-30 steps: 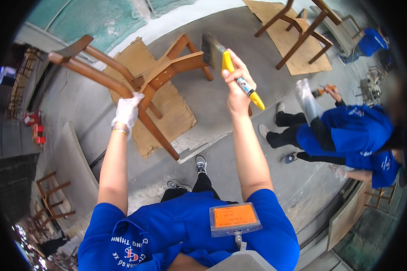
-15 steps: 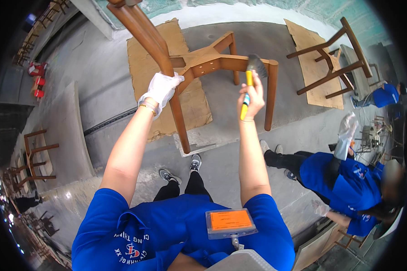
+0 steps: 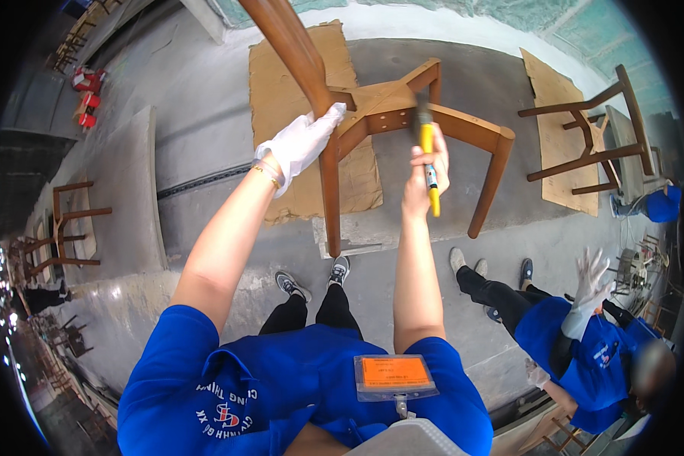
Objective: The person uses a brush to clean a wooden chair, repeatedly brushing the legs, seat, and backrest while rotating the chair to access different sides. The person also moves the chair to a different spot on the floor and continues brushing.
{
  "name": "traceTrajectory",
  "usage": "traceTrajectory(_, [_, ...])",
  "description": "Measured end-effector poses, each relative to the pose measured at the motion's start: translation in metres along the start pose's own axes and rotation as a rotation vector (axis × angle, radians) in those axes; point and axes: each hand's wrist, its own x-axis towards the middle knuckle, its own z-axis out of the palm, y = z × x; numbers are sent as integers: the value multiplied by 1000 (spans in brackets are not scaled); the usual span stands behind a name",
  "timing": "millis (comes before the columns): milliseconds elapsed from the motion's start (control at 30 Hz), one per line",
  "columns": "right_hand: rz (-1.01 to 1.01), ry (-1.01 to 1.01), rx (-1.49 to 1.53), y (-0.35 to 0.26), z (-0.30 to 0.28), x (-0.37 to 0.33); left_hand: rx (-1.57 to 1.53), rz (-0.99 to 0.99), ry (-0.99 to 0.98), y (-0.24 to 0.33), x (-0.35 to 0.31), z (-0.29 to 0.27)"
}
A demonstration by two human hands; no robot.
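Observation:
A brown wooden chair frame [image 3: 463, 125] stands in front of me, its legs and cross-shaped seat supports showing. My left hand [image 3: 300, 146], in a white glove, is closed around the frame where the back post meets a front leg. Bare and wrapped around a yellow-handled brush, my right hand [image 3: 425, 173] is over the frame's middle. The brush [image 3: 427, 140] points away from me. Its dark bristles are blurred and lie at the seat support beside a row of small holes; whether they touch the wood I cannot tell.
Flat cardboard [image 3: 281, 83] lies under the frame. Another chair frame [image 3: 596, 152] stands on a board to the right, and one more [image 3: 72, 220] at the left. Co-workers in blue shirts [image 3: 577, 342] are at the right, one with a gloved hand raised. Red items [image 3: 89, 99] sit far left.
The brush has moved from near the frame's right corner leftward to its middle support. My left hand keeps its grip on the frame. The view has shifted slightly.

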Motion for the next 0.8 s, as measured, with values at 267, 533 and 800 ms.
traceTrajectory(267, [105,-320,389,-11,27,-23,-34,-80,45,-21,19,-6])
traceTrajectory(533, [-88,-990,-92,-22,-49,-114,-382,-39,-112,-11,25,-8])
traceTrajectory(800, [-270,-903,-152,-31,-7,-44,-346,82,-250,-12,24,-30])
